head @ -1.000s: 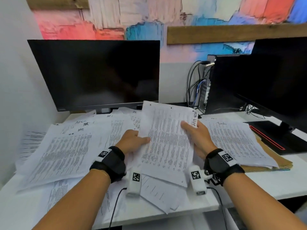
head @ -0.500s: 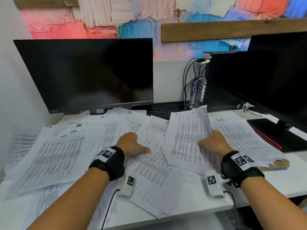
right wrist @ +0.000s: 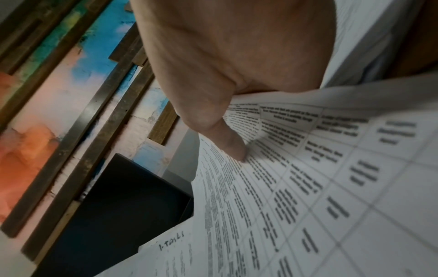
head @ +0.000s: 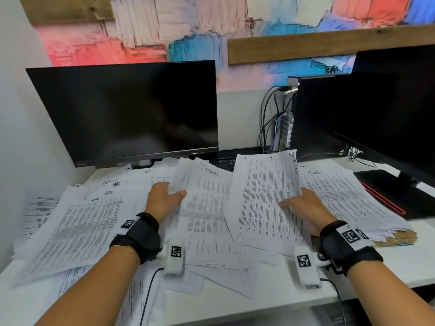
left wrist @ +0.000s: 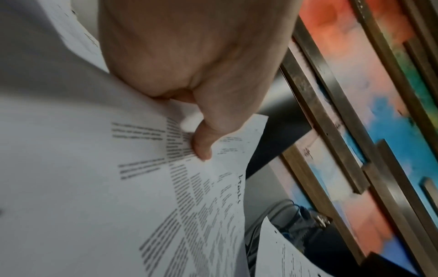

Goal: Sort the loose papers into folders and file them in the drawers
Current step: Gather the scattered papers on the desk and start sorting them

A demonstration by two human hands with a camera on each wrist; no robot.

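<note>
Loose printed papers [head: 70, 222] cover the white desk [head: 270, 295]. My left hand [head: 169, 196] pinches the edge of one sheet [head: 204, 198] marked with handwriting at its top and lifts it off the middle pile; the left wrist view shows its thumb [left wrist: 201, 148] on top of that sheet [left wrist: 94, 187]. My right hand [head: 296, 203] grips a table-printed sheet [head: 268, 198] by its right edge and holds it tilted up, with the thumb [right wrist: 234, 148] pressed on the sheet [right wrist: 308, 187]. A stack of papers [head: 348, 196] lies on brown folders [head: 397, 240] to the right.
A dark monitor [head: 127, 109] stands behind the papers and a second one [head: 388, 102] at the right. A computer with cables [head: 287, 123] sits between them. A keyboard [head: 223, 162] peeks out behind the sheets. A black, red-trimmed flat item [head: 388, 194] lies at the far right.
Both hands held one sheet a second ago. The left hand let go and has picked up another sheet from the middle pile. The right hand carried the first sheet to the right.
</note>
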